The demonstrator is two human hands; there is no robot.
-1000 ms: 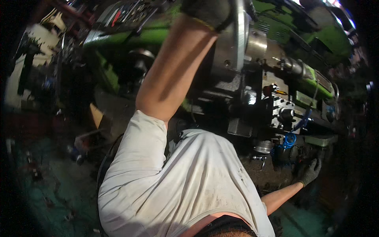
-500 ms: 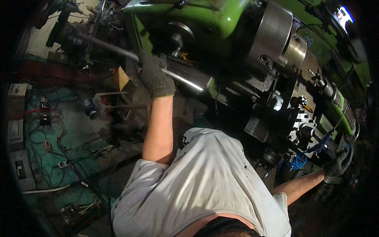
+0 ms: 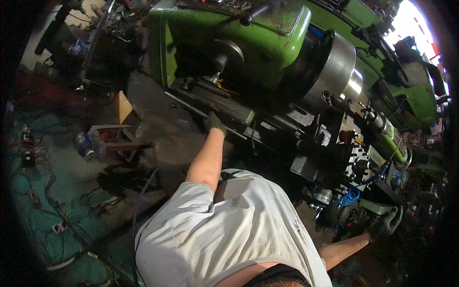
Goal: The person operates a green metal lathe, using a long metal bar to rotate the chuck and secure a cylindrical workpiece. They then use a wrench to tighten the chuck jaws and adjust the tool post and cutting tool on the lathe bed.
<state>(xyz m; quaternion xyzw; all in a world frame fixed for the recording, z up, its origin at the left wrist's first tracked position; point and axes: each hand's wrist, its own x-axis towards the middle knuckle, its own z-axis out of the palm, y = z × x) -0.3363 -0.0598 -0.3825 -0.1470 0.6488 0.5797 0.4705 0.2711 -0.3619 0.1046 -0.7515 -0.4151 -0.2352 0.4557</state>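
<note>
My left hand [image 3: 215, 124], in a dark knitted glove, is closed round a long thin metal bar [image 3: 190, 106]. The bar slants down to the right, in front of the green lathe's [image 3: 229, 43] headstock. Most of the fingers are hidden behind the hand's back. Far out at the right, my right hand [image 3: 385, 225], gloved too, hangs beyond the tailstock side with its fingers stretched out. It lies in shadow, and I see nothing held in it. The big steel chuck [image 3: 332, 71] sits at the headstock's right.
A tool post [image 3: 358, 162] and a green tailstock [image 3: 394, 138] stand right of the chuck, with a coiled blue hose [image 3: 349, 196] below them. On the left are a rusty metal frame [image 3: 119, 143], a yellowish wedge [image 3: 123, 107] and loose cables [image 3: 60, 208] across the green floor.
My left hand has come down and slightly right with the bar, now lower before the headstock. My right hand has drawn down and inward. The whole view has shifted a little.
</note>
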